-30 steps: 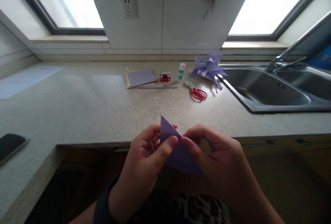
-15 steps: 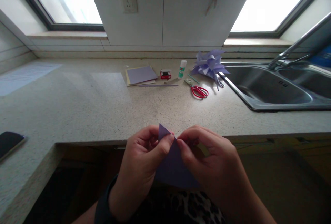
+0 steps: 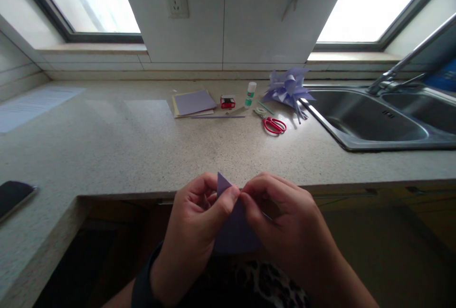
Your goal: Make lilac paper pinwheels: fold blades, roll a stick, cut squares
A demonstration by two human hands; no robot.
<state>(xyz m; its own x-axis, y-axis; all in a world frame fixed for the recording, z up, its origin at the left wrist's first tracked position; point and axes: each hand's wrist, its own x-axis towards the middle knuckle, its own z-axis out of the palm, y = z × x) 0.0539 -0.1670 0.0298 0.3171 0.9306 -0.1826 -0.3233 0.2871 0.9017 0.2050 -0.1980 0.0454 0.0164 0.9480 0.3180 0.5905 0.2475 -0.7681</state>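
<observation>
Left hand [image 3: 194,225]: we pinch the folded purple paper [image 3: 235,229] near its tip.
Right hand [image 3: 285,227]: we pinch the same paper, thumbs touching.
Countertop [image 3: 142,151]: red scissors [image 3: 273,125] lie well beyond.

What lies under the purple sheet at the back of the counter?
Under the purple sheet lies a yellowish sheet; only its left and front edges show. A thin purple strip lies just in front on the counter. Whether more sheets lie beneath is covered.
</observation>
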